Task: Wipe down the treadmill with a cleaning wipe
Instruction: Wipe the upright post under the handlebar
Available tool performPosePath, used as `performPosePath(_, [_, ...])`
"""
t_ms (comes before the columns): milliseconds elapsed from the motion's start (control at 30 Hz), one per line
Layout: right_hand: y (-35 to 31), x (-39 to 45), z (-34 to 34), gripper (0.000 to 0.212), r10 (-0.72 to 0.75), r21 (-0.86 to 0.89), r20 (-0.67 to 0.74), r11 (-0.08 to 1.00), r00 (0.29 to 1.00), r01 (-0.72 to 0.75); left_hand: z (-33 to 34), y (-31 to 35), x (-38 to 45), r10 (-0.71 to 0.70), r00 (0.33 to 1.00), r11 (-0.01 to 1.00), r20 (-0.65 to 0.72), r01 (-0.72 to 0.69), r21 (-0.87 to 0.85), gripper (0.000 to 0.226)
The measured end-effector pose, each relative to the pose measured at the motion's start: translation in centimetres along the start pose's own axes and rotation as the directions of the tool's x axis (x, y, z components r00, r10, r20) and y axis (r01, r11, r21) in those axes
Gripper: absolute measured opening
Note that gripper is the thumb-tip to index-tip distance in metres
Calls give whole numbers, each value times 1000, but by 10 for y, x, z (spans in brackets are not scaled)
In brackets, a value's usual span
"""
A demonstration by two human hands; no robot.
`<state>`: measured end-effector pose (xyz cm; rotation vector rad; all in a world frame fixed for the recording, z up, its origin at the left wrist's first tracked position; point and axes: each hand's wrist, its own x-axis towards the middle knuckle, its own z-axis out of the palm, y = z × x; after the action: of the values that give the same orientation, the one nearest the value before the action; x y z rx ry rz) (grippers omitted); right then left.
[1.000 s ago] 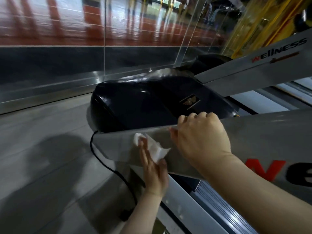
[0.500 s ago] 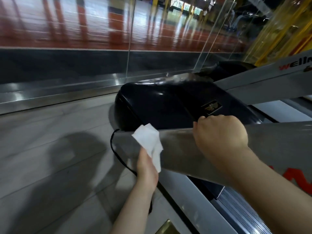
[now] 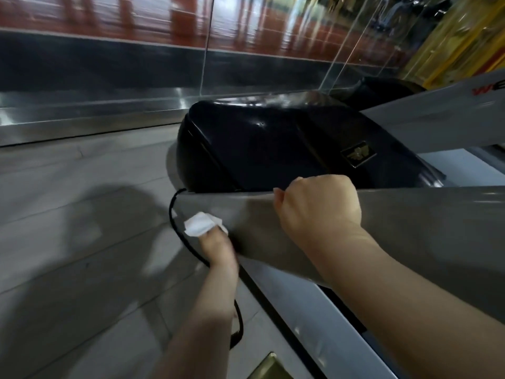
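The left hand (image 3: pixel 216 248) pinches a soft, light, crumpled white wipe (image 3: pixel 200 223) at the grey treadmill arm's (image 3: pixel 410 231) low corner. The right hand (image 3: pixel 318 207) grips its top edge.

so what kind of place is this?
Most likely a gym floor. A treadmill's black motor cover and grey upright fill the view, beside a glass partition over a red floor. The left hand holds a wipe.

Left hand (image 3: pixel 216 248) with white wipe (image 3: pixel 203 224) at silver treadmill upright (image 3: pixel 423 236), right hand (image 3: pixel 319 207) gripping its top edge.
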<state>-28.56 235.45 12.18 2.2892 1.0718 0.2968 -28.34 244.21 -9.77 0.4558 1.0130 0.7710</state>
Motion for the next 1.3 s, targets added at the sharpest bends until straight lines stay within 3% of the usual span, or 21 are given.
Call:
performPosePath(67, [3, 0, -1, 58, 4, 24, -6, 1000, 1000, -4, 19, 10, 2, 200, 979, 979, 39, -201, 44, 46])
performPosePath(167, [2, -1, -3, 54, -12, 75, 17, 997, 1000, 11, 23, -8, -27, 471, 835, 837, 285, -525, 155, 55])
performPosePath(233, [2, 0, -5, 53, -2, 97, 24, 995, 1000, 0, 8, -28, -27, 524, 779, 776, 345, -603, 183, 57])
performPosePath(400, [0, 1, -10, 55, 27, 112, 78, 993, 997, -36, -16, -42, 29, 260, 956, 927, 137, -286, 241, 55])
performPosePath(500, [2, 1, -14, 55, 17, 107, 102, 994, 995, -28, -20, -34, 76, 138, 987, 955, 81, -154, 253, 57])
performPosePath(600, [1, 1, -14, 53, 5, 101, 102, 995, 995, -15, -29, -68, 166, -62, 995, 986, -83, 74, 152, 110])
performPosePath(667, [1, 1, -12, 52, 5, 101, 110, 995, 994, -17, -24, -57, 150, -97, 988, 973, -116, 119, 199, 107])
performPosePath(733, [2, 2, -13, 52, 5, 79, 124, 997, 992, -15, -4, -19, 77, 76, 997, 960, -27, -66, 273, 72])
performPosePath(767, [2, 1, -15, 52, 7, 62, 131, 998, 991, -15, 2, -9, 47, 223, 972, 934, 71, -234, 270, 60])
performPosePath(800, [1, 2, -16, 52, 9, 46, 134, 999, 991, -15, 5, -3, 27, 369, 911, 879, 185, -407, 249, 56])
performPosePath(867, [-1, 3, -16, 50, 11, 34, 126, 999, 992, -16, 4, -7, 25, 590, 713, 705, 379, -684, 189, 58])
performPosePath(900, [-1, 3, -14, 48, 14, 46, 116, 999, 993, -19, 5, -9, 38, 622, 659, 637, 423, -740, 215, 58])
performPosePath(933, [-1, 4, -11, 45, 15, 67, 105, 997, 994, -22, 4, -11, 52, 619, 661, 621, 424, -742, 250, 58])
performPosePath(967, [-1, 4, -10, 42, 17, 85, 97, 996, 995, -25, 2, -11, 62, 579, 714, 669, 393, -692, 270, 58])
performPosePath(1000, [0, 4, -10, 40, 17, 91, 94, 996, 995, -25, 1, -9, 64, 493, 818, 778, 297, -567, 269, 57])
performPosePath(1067, [1, 3, -10, 40, 4, 46, 101, 999, 995, -9, 0, -10, 62, 225, 971, 936, 80, -238, 259, 53])
performPosePath(1133, [0, 3, -9, 44, -8, -19, 108, 1000, 994, 10, -3, -17, 58, 77, 997, 964, 26, -81, 252, 55])
performPosePath(1267, [-2, 7, -5, 42, -50, -83, 88, 995, 995, 57, -4, -24, 27, -144, 985, 984, 90, 134, 115, 87])
performPosePath(1300, [-1, 7, -5, 42, -56, -88, 85, 994, 995, 63, -3, -20, 9, -222, 966, 973, 134, 211, 94, 84])
